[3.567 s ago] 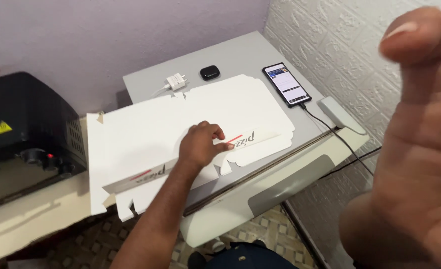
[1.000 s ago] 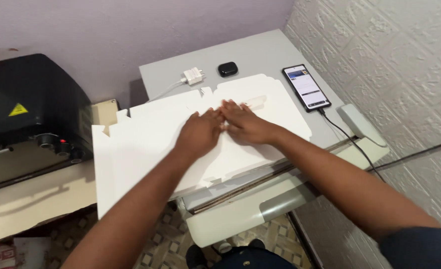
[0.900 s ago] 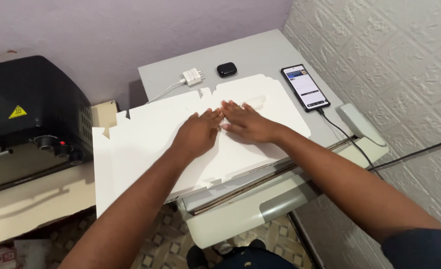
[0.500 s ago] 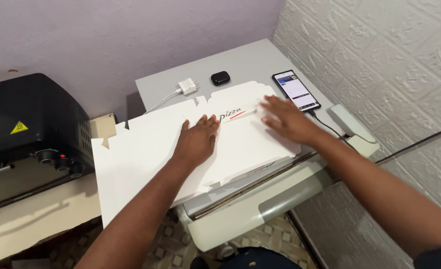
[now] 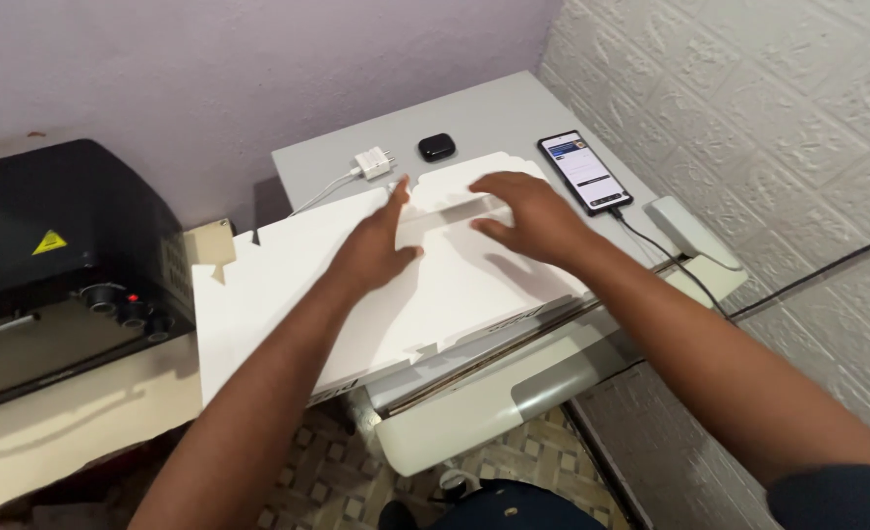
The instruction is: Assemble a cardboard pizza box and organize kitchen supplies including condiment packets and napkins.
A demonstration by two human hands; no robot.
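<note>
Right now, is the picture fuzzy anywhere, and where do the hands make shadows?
Head view: mostly sharp, soft even light, no strong glare; the left hand and right hand look slightly smeared at the fingers; faint grey shadows lie on the white cardboard just under both hands; the phone screen glows bright.

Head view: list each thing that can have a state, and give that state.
cardboard sheet: lying flat, far flap partly lifted
left hand: open, palm pressed on the sheet
right hand: open, fingers spread at the flap
phone: screen lit, cable plugged in
charger: lying loose on the table
</note>
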